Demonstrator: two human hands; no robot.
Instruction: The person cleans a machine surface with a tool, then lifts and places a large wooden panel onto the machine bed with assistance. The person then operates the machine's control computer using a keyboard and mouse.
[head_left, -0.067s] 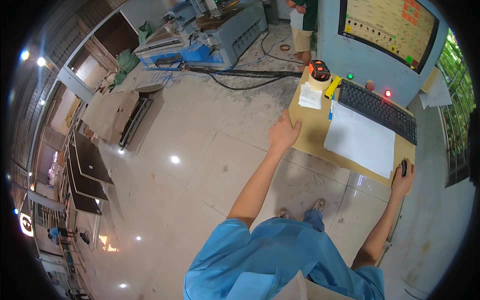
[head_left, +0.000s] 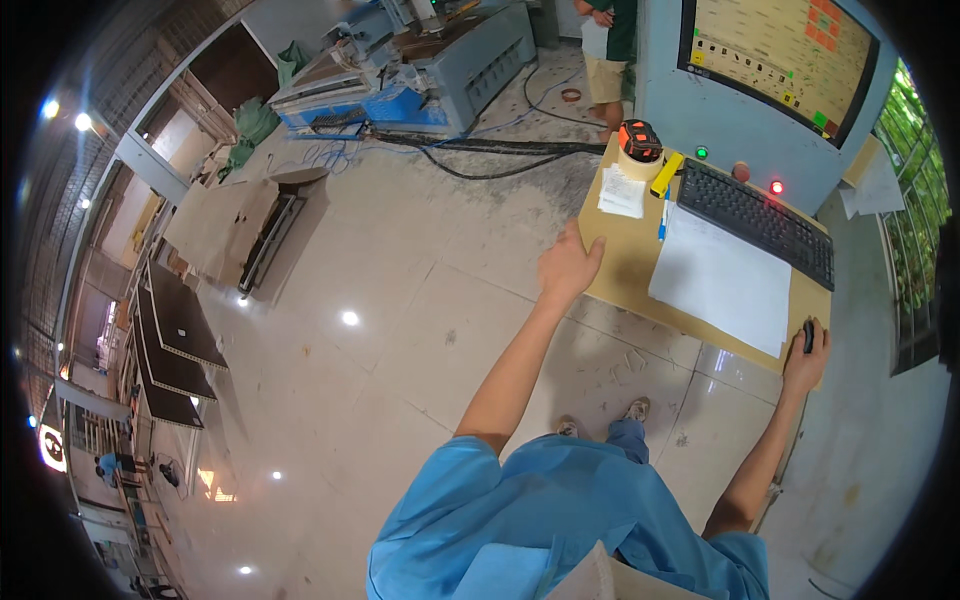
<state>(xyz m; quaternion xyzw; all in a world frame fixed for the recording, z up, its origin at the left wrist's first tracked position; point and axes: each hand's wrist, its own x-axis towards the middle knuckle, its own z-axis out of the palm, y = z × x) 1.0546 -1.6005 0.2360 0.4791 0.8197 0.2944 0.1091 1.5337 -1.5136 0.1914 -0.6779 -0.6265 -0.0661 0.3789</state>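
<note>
My left hand [head_left: 568,268] grips the left edge of a tan board shelf [head_left: 612,262], its thumb on top and its other fingers partly hidden. At the shelf's right front corner, my right hand [head_left: 808,358] is closed round a black computer mouse [head_left: 809,336]. White paper sheets [head_left: 722,282] lie between my hands. Behind them is a black keyboard [head_left: 756,220], with a blue pen [head_left: 663,216] along the sheets' left edge. A monitor [head_left: 778,62] set in a blue-grey cabinet shows a layout with coloured blocks.
An orange-and-black tape measure [head_left: 640,141] sits on a tape roll [head_left: 638,168], near small paper slips [head_left: 622,192] and a yellow tool [head_left: 666,175]. Another person [head_left: 606,75] stands beyond. Cables [head_left: 490,148] cross the floor toward a large machine [head_left: 450,70]. Dark panels [head_left: 185,325] lean at left.
</note>
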